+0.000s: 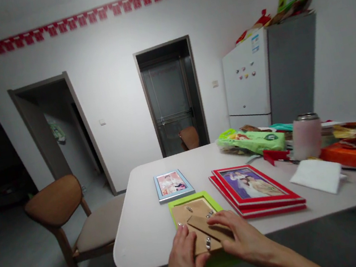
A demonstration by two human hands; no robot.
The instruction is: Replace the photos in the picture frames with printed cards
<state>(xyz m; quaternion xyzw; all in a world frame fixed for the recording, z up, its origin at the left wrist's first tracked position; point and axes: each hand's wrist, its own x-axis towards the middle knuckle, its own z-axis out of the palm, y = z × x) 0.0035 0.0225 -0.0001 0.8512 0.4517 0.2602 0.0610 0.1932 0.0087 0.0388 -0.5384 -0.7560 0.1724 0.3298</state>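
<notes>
A green picture frame (173,204) lies face down at the table's near edge, its brown backing board (179,210) facing up. Small metal clips sit around the board, and a brown stand leg (202,226) runs slantwise across it. My left hand (182,256) grips the frame's near left side, with fingers by the left clip and the thumb on the board's lower part. My right hand (239,235) is closed around the stand leg from the right, its fingertips on the leg's upper edge. The hands hide the frame's lower corners.
Two stacked red picture frames (262,208) lie to the right, and a blue frame (176,195) lies behind. Farther right on the table (136,231) are a white tissue (318,176), a pink bottle (306,137), a green packet (252,141) and an orange box (355,154). A chair (56,201) stands left.
</notes>
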